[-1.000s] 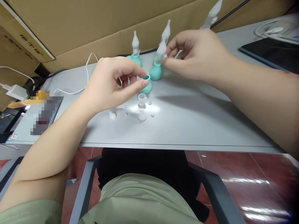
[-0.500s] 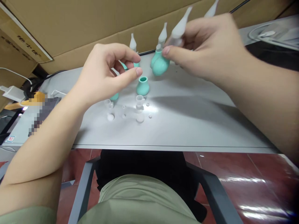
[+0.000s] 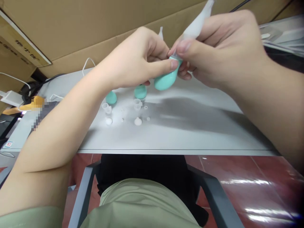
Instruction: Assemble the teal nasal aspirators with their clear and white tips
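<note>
One bulb aspirator point(image 3: 173, 74), held above the worktop point(image 3: 180, 136): left hand point(image 3: 142, 57) pinches the teal bulb point(image 3: 165, 82) near its neck, right hand point(image 3: 225, 47) grips the translucent nozzle section point(image 3: 196, 24); keeping both coaxial should help.

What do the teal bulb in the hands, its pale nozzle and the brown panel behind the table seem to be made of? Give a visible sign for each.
Teal bulb: probably rubber or silicone; smooth, with a soft sheen.
Pale nozzle: silicone or plastic, the look leaves it open; whitish, frosted, seemingly translucent.
Brown panel: most likely cardboard; matte tan, with a long crease.
</note>
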Demonstrator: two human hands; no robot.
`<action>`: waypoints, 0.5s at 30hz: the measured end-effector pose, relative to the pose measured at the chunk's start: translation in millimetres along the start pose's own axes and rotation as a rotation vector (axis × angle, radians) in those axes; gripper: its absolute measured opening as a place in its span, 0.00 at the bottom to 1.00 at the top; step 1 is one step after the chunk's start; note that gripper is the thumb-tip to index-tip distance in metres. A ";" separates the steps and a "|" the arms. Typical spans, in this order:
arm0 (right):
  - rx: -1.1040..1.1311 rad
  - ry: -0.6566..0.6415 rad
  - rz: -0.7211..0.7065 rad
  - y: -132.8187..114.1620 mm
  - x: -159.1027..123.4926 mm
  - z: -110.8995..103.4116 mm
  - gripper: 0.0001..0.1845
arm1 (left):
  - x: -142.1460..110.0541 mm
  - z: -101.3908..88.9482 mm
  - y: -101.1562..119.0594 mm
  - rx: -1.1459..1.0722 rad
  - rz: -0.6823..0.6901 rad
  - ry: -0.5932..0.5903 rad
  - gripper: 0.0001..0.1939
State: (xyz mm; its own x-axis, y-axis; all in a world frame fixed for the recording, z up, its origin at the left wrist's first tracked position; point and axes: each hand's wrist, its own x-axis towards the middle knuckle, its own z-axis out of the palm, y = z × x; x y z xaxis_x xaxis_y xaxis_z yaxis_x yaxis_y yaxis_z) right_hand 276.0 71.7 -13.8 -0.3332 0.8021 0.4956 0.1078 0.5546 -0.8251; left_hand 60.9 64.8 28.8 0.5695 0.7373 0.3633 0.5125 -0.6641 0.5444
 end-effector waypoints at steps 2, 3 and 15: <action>0.009 -0.007 0.008 0.8 0.3 -0.3 0.24 | 2.1 3.9 -9.7 -0.131 -0.029 -0.158 0.10; 0.007 -0.006 0.012 1.1 0.5 -0.4 0.23 | 3.0 5.3 -15.1 -0.190 -0.031 -0.216 0.11; 0.166 -0.091 0.140 -2.9 -1.1 5.1 0.16 | -3.9 10.2 -28.9 -0.254 -0.020 -0.242 0.28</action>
State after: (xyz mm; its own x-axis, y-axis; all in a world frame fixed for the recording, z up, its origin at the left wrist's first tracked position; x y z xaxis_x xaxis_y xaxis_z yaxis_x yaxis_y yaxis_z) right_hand 271.3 68.1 -13.3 -0.4100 0.8410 0.3531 0.0056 0.3895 -0.9210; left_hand 50.4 79.8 4.0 0.7126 0.6788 0.1772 0.3661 -0.5753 0.7314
